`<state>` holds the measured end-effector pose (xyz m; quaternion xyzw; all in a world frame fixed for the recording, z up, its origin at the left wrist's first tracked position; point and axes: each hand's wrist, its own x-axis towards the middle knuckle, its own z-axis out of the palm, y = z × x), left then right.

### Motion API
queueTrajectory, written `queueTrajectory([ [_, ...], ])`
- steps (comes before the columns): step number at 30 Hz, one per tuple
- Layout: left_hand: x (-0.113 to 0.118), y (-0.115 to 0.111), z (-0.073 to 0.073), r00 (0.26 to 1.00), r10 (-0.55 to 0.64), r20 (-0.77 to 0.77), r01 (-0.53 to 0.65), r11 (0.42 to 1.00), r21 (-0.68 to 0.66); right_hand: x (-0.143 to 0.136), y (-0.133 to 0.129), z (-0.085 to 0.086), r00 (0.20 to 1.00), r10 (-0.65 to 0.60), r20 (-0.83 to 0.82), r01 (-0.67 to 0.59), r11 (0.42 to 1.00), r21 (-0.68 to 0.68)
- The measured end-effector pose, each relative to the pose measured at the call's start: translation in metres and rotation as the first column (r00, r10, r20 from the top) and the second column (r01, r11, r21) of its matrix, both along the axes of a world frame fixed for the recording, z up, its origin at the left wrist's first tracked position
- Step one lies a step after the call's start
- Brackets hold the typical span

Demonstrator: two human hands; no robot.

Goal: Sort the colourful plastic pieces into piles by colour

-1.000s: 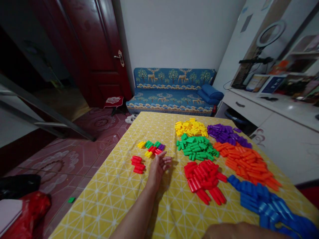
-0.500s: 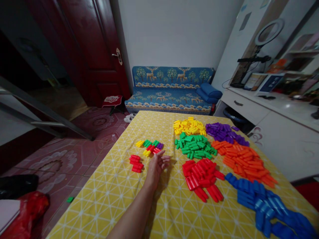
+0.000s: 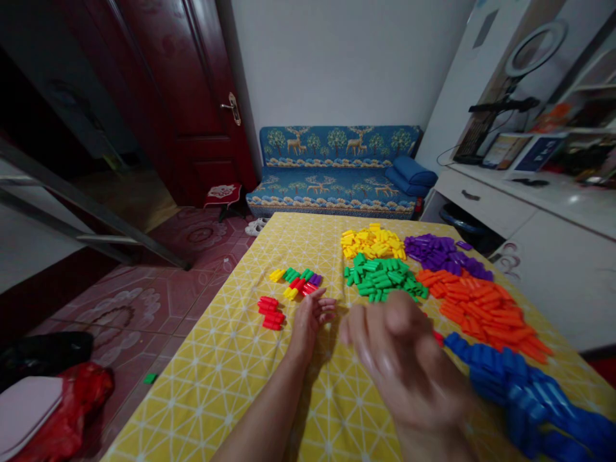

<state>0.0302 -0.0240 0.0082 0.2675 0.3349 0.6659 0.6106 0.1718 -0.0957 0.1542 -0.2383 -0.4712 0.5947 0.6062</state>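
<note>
My left hand (image 3: pixel 312 316) rests on its side over the table, fingers loosely apart and holding nothing visible. Just beyond its fingertips lies a cluster of plastic building pieces in several colours, including red pieces (image 3: pixel 297 285). A separate zigzag of red pieces (image 3: pixel 271 312) sits to the left of that hand. My right hand (image 3: pixel 409 359) is raised close to the camera, smeared by motion, with its fingers curled; whether anything is in them I cannot tell. It covers most of the red pile (image 3: pixel 437 337).
Loose pieces lie in piles on the right: yellow (image 3: pixel 373 242), green (image 3: pixel 385 276), purple (image 3: pixel 445 253), orange (image 3: pixel 481 311) and blue (image 3: pixel 534 391). All rest on a yellow patterned tablecloth (image 3: pixel 202 385). Beyond the table stands a blue sofa (image 3: pixel 337 179). A green piece (image 3: pixel 151 378) is on the floor.
My right hand has come into view at the lower right, in front of the red pile. My left hand stays beside the cluster. The whole view has shifted slightly.
</note>
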Motion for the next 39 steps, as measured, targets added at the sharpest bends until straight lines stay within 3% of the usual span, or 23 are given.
queueTrajectory([
  [2, 0.000, -0.004, 0.001, 0.985, 0.116, -0.124, -0.112, 0.993, 0.037, -0.023, 0.038, -0.031, 0.992, -0.122, -0.044, 0.118, 0.989, -0.091],
  [4, -0.001, -0.009, 0.004, 0.922, 0.273, -0.274, -0.255, 0.962, 0.100, -0.037, 0.063, -0.071, 0.961, -0.273, 0.038, 0.275, 0.944, -0.179],
  [6, -0.001, -0.014, 0.008, 0.842, 0.385, -0.379, -0.337, 0.923, 0.187, -0.042, 0.074, -0.111, 0.930, -0.328, 0.164, 0.356, 0.913, -0.196],
  [8, -0.003, -0.016, 0.012, 0.773, 0.445, -0.452, -0.355, 0.894, 0.273, -0.043, 0.077, -0.140, 0.906, -0.315, 0.284, 0.367, 0.917, -0.154],
  [10, -0.006, -0.013, 0.014, 0.671, 0.492, -0.555, -0.361, 0.870, 0.335, -0.044, 0.076, -0.156, 0.881, -0.292, 0.372, 0.348, 0.933, -0.092],
  [12, -0.012, -0.005, 0.013, 0.515, 0.514, -0.686, -0.360, 0.856, 0.371, -0.045, 0.075, -0.161, 0.862, -0.290, 0.415, 0.339, 0.940, -0.047],
  [15, -0.024, 0.010, 0.008, 0.291, 0.438, -0.850, -0.268, 0.891, 0.367, -0.047, 0.076, -0.161, 0.854, -0.278, 0.439, 0.325, 0.945, -0.034],
  [17, -0.031, 0.018, 0.005, 0.249, 0.358, -0.900, -0.176, 0.931, 0.321, -0.047, 0.078, -0.162, 0.850, -0.260, 0.459, 0.307, 0.951, -0.029],
  [21, -0.038, 0.022, 0.004, 0.313, 0.285, -0.906, -0.138, 0.957, 0.253, -0.045, 0.079, -0.167, 0.835, -0.246, 0.492, 0.287, 0.958, -0.008],
  [25, -0.041, 0.017, 0.005, 0.233, 0.278, -0.932, -0.089, 0.960, 0.264, -0.045, 0.077, -0.166, 0.827, -0.279, 0.487, 0.341, 0.939, -0.041],
  [29, -0.044, 0.012, 0.002, 0.290, 0.298, -0.909, -0.036, 0.953, 0.301, -0.043, 0.076, -0.159, 0.761, -0.390, 0.518, 0.415, 0.907, 0.072],
  [31, -0.043, 0.010, 0.001, 0.372, 0.273, -0.887, 0.002, 0.956, 0.295, -0.043, 0.076, -0.156, 0.731, -0.418, 0.539, 0.400, 0.903, 0.156],
  [34, -0.039, 0.008, -0.001, 0.557, 0.209, -0.804, -0.022, 0.971, 0.237, -0.041, 0.077, -0.155, 0.691, -0.423, 0.586, 0.350, 0.905, 0.241],
  [37, -0.033, 0.005, 0.000, 0.763, 0.173, -0.623, -0.118, 0.985, 0.129, -0.040, 0.078, -0.157, 0.652, -0.423, 0.630, 0.322, 0.906, 0.275],
  [39, -0.029, 0.003, 0.002, 0.883, 0.125, -0.453, -0.108, 0.992, 0.063, -0.040, 0.078, -0.158, 0.639, -0.430, 0.638, 0.323, 0.903, 0.285],
])
